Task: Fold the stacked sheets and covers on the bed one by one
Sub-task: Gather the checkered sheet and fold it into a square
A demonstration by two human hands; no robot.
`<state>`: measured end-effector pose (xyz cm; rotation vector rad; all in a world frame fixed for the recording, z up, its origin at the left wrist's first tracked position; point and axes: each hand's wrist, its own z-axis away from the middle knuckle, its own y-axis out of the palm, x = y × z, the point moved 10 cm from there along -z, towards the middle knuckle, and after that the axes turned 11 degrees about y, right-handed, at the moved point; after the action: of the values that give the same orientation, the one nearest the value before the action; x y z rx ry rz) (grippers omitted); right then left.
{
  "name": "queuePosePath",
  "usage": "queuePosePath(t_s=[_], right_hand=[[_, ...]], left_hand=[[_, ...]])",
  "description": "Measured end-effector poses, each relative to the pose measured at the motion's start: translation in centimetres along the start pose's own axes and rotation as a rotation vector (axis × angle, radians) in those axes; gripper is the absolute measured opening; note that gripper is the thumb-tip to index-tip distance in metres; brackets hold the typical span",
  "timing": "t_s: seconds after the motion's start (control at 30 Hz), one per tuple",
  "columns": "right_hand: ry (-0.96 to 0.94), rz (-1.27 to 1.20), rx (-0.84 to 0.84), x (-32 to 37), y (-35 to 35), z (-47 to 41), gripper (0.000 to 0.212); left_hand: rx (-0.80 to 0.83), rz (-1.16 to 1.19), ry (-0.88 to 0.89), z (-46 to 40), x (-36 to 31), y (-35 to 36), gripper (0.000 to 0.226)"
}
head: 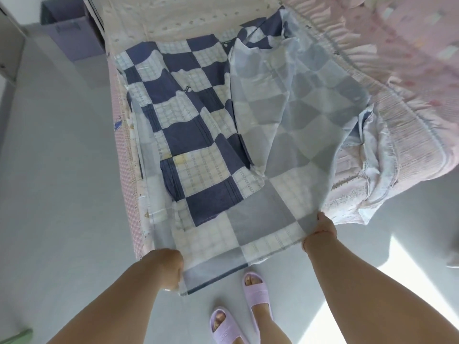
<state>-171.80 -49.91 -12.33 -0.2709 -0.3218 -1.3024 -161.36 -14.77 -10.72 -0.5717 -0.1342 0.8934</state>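
Note:
A navy-and-white checked sheet (pixel 198 135) lies spread over the foot of the bed, its right half turned over so the pale reverse side faces up. My left hand (pixel 171 266) grips the sheet's near left corner, held off the bed edge. My right hand (pixel 323 232) pinches the near right corner, slightly higher and farther from me. The near edge hangs stretched between both hands above the floor. A pale blue cover (pixel 375 170) lies bunched on the bed to the right of the sheet.
A pink ruffled bedspread (pixel 407 78) covers the bed's right side, and a cream sheet (pixel 188 18) lies at the far end. A purple storage box (pixel 72 33) stands on the grey floor at far left. My feet in lilac slippers (pixel 253 291) stand below the sheet.

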Motion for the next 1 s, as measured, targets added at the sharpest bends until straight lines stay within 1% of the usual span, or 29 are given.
queuePosePath(t_s=[0.03, 0.13, 0.23, 0.3, 0.4, 0.5, 0.57, 0.73, 0.83, 0.93, 1.0], right_hand=[[0.004, 0.018, 0.007, -0.1, -0.2, -0.4, 0.017], [0.056, 0.021, 0.109, -0.8, 0.5, -0.2, 0.013], [0.085, -0.011, 0.238, -1.2, 1.8, 1.0, 0.018], [0.11, -0.034, 0.32, -1.2, 2.9, 2.1, 0.019], [0.142, -0.002, 0.402, -0.8, 4.2, 3.1, 0.025], [0.176, 0.035, 0.442, 0.0, 5.0, 2.7, 0.032], [0.211, 0.023, 0.437, 1.1, 5.1, 2.0, 0.036], [0.326, -0.012, 0.414, 5.8, 5.0, -2.1, 0.062], [0.413, -0.079, 0.406, 7.4, 5.2, -4.0, 0.068], [0.502, -0.139, 0.396, 9.9, 6.5, -6.8, 0.078], [0.571, -0.179, 0.414, 11.6, 7.7, -8.0, 0.085]], left_hand=[[-0.029, 0.078, 0.031, -0.2, -1.0, -0.8, 0.034], [-0.2, 0.342, 0.122, -0.6, -4.8, -4.8, 0.047], [-0.352, 0.52, 0.248, -1.1, -9.7, -9.5, 0.046], [-0.423, 0.611, 0.334, -1.4, -12.8, -12.2, 0.043], [-0.49, 0.635, 0.433, -2.0, -17.2, -15.6, 0.042], [-0.537, 0.647, 0.48, -3.1, -19.9, -18.2, 0.035], [-0.544, 0.665, 0.469, -4.5, -20.6, -19.5, 0.03], [-0.52, 0.698, 0.435, -9.5, -23.1, -23.7, 0.024], [-0.535, 0.699, 0.417, -12.0, -24.9, -26.0, 0.02], [-0.544, 0.662, 0.387, -15.4, -27.3, -29.2, 0.022], [-0.586, 0.625, 0.38, -17.6, -28.4, -31.7, 0.024]])
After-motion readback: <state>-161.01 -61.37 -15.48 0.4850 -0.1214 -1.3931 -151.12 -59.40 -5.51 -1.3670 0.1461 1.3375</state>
